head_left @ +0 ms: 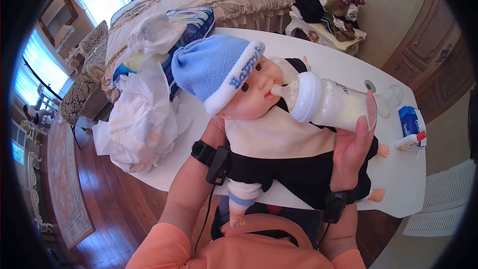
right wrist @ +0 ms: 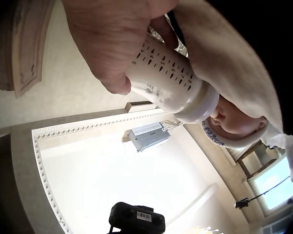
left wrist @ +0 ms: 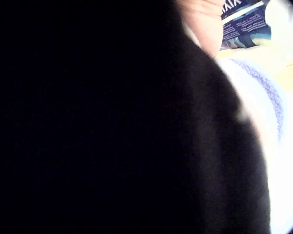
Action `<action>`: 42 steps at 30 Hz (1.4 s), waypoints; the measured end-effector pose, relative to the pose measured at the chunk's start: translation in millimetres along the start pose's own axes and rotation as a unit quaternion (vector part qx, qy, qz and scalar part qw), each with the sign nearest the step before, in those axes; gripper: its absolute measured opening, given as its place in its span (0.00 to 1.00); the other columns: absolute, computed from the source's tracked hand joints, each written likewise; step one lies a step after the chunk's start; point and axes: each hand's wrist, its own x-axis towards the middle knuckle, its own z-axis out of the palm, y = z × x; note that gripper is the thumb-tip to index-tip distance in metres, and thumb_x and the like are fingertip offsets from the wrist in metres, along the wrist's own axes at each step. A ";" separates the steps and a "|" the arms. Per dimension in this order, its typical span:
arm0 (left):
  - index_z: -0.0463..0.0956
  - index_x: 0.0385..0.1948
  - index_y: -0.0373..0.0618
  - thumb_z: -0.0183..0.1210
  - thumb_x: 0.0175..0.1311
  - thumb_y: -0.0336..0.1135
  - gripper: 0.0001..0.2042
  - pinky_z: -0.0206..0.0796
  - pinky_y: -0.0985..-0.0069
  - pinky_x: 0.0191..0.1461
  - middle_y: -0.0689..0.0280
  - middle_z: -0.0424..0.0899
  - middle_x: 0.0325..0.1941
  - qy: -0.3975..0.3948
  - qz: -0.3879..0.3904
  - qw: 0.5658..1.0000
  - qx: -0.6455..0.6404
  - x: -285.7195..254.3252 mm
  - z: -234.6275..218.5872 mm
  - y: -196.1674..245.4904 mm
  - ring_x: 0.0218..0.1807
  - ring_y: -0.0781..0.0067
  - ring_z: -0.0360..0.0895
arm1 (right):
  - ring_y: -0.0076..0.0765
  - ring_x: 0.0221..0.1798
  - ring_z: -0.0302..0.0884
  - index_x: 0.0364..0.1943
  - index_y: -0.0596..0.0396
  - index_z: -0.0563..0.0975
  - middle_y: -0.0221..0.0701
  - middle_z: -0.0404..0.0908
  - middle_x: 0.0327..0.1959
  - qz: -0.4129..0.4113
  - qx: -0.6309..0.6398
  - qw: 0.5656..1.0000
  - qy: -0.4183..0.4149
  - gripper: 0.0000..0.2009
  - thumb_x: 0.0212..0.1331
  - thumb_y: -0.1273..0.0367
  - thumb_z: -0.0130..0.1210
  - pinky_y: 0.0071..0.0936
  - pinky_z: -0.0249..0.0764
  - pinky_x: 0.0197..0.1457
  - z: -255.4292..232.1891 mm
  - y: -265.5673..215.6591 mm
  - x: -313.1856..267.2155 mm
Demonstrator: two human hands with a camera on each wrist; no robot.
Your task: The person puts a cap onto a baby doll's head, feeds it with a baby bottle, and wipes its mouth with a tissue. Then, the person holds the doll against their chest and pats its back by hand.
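A baby doll [head_left: 281, 134] in a cream and black outfit lies tilted across the person's left forearm, wearing a blue fleece hat [head_left: 211, 69] with a white brim. Under the doll's neck, the left hand [head_left: 214, 129] supports the head, its fingers hidden behind it. The right hand [head_left: 352, 149] grips a baby bottle [head_left: 338, 102] of white liquid around its base end. Its nipple [head_left: 279, 90] touches the doll's lips. In the right wrist view, thumb and fingers wrap the bottle [right wrist: 161, 73], whose printed scale faces the camera. The doll's dark clothing fills most of the left wrist view.
On the white table [head_left: 199, 114] are a crumpled white plastic bag [head_left: 142, 114] and a blue package [head_left: 196, 22] at left. At right stand a clear cap-like item [head_left: 393, 97], a blue box [head_left: 409, 121] and a small red-capped bottle [head_left: 411, 142]. Clothes [head_left: 336, 7] are piled behind.
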 end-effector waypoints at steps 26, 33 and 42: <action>0.55 0.56 0.37 0.50 0.58 0.30 0.24 0.59 0.72 0.59 0.54 0.62 0.57 -0.018 0.020 1.000 0.001 1.8 -6.7 0.2 0.56 0.68 0.65 | 0.38 0.57 0.60 0.59 0.59 0.52 0.41 0.61 0.54 0.006 0.000 1.000 -0.002 0.34 0.49 0.64 0.53 0.36 0.59 0.59 -1.0 -0.6 -1.2; 0.54 0.56 0.37 0.49 0.59 0.29 0.23 0.59 0.72 0.59 0.55 0.62 0.58 -0.028 0.031 0.997 0.064 3.8 -19.3 -1.6 0.56 0.68 0.65 | 0.38 0.57 0.59 0.59 0.59 0.52 0.41 0.61 0.54 0.012 -0.001 1.000 -0.008 0.35 0.48 0.63 0.55 0.36 0.58 0.60 -2.3 -0.5 -1.7; 0.54 0.56 0.36 0.48 0.59 0.28 0.23 0.60 0.73 0.59 0.54 0.62 0.57 -0.020 0.004 1.000 0.002 0.0 3.5 1.2 0.56 0.69 0.65 | 0.38 0.56 0.61 0.59 0.59 0.52 0.40 0.62 0.53 0.006 0.001 1.000 0.003 0.34 0.48 0.64 0.54 0.35 0.60 0.59 0.0 -1.3 -1.2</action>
